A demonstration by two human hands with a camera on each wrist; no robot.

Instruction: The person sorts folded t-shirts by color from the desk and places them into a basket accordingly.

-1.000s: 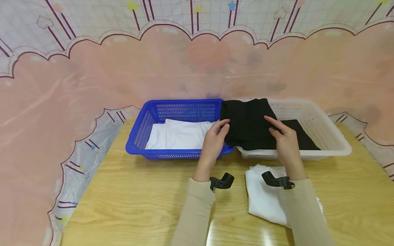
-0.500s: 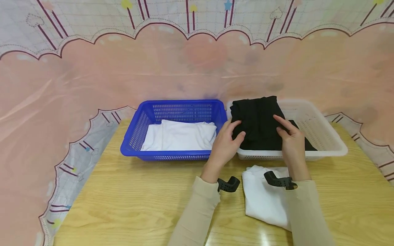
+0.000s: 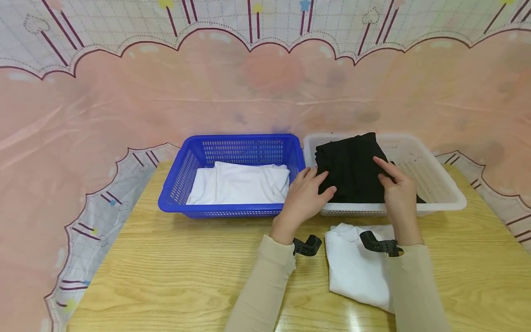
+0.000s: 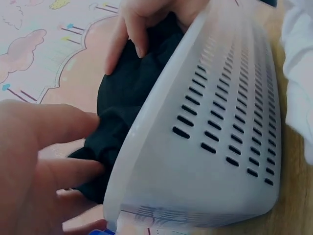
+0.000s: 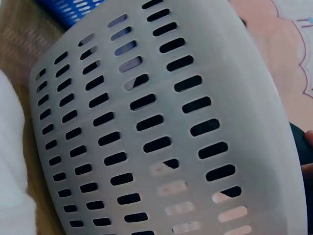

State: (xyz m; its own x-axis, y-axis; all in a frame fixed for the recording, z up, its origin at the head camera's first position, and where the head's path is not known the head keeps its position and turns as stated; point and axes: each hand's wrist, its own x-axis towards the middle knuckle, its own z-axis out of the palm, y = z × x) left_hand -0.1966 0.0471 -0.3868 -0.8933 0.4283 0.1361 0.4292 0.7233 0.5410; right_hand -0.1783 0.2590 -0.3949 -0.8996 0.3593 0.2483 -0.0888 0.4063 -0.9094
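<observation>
A folded black cloth [image 3: 351, 170] lies tilted within the white basket [image 3: 441, 203], its far edge raised near the back rim. At its left side my left hand [image 3: 304, 193] touches the fabric with spread fingers; the left wrist view shows those fingertips [image 4: 90, 169] against its bunched edge. My right hand [image 3: 401, 198] holds the opposite side, thumb and index finger on top, the other fingers mostly hidden. More black fabric [image 3: 420, 199] shows under it. The right wrist view is mostly filled by the slotted basket wall [image 5: 146, 122].
Left of the white basket stands a blue basket [image 3: 174, 207] with folded white cloth [image 3: 249, 184] inside. Another folded white cloth [image 3: 356, 267] lies on the wooden table [image 3: 174, 276], partly under my right forearm. A patterned curtain [image 3: 207, 92] hangs behind.
The black cloth has moved right and down, from between the two baskets into the white one. My left hand has shifted right, its fingers spreading from their earlier pinch; my right hand stays on the cloth.
</observation>
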